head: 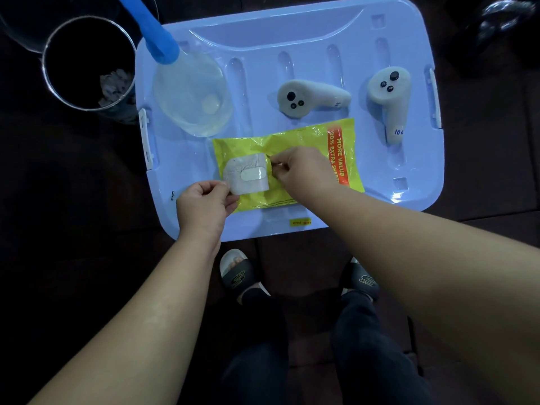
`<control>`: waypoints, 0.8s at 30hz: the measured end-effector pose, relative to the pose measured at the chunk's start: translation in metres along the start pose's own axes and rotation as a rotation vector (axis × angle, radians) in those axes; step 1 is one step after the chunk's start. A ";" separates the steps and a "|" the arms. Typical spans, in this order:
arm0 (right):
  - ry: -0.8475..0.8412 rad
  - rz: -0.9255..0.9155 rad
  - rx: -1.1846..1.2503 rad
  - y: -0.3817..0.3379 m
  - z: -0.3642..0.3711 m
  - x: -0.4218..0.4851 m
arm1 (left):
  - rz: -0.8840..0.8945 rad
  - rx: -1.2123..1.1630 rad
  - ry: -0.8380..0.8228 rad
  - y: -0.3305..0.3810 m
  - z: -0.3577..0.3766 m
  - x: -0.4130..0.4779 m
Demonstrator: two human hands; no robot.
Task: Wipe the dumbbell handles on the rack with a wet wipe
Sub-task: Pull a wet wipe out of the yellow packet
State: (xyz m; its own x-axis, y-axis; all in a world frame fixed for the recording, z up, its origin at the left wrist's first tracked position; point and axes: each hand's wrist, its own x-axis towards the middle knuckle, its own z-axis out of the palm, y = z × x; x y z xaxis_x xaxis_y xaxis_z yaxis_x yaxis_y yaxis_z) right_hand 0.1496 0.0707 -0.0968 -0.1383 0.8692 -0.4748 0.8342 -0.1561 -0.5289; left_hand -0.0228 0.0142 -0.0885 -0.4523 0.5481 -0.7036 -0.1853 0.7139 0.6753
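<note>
A yellow wet-wipe pack (pixel 295 147) lies flat on a light blue plastic lid (pixel 292 48). Its white sticker flap (pixel 248 175) is peeled back to the left, and my left hand (pixel 204 201) pinches the flap's lower left edge. My right hand (pixel 304 171) rests on the pack's middle, its fingertips pinched at the opening beside the flap. Whether a wipe is between those fingertips cannot be told. A dark dumbbell (pixel 502 16) shows dimly at the top right corner; no rack is visible.
Two white hand-held controllers (pixel 312 96) (pixel 390 97) lie on the lid beyond the pack. A clear scoop with a blue handle (pixel 190 92) sits at the lid's left. A round bin (pixel 87 62) with crumpled wipes stands left. My sandalled feet (pixel 239 270) are below.
</note>
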 end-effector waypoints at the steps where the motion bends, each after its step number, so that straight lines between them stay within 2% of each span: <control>1: 0.003 0.004 -0.010 0.000 0.001 0.000 | 0.003 0.017 -0.010 -0.001 0.000 0.002; 6: 0.046 -0.015 -0.115 0.002 0.011 0.001 | 0.026 0.080 -0.044 -0.006 -0.001 0.010; 16: 0.025 0.019 -0.041 0.003 0.013 0.006 | 0.031 0.114 -0.035 -0.010 0.000 0.015; 21: 0.025 -0.023 -0.175 -0.001 0.016 0.004 | 0.034 0.111 -0.027 -0.013 0.000 0.017; 24: -0.023 -0.050 -0.085 0.002 0.008 0.002 | 0.040 0.105 -0.014 -0.014 0.001 0.016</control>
State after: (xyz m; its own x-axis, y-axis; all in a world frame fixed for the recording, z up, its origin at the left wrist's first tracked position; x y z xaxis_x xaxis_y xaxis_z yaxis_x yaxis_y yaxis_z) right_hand 0.1469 0.0679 -0.1048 -0.1925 0.8638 -0.4656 0.8683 -0.0711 -0.4909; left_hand -0.0269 0.0135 -0.1097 -0.4451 0.5823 -0.6803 -0.0744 0.7330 0.6761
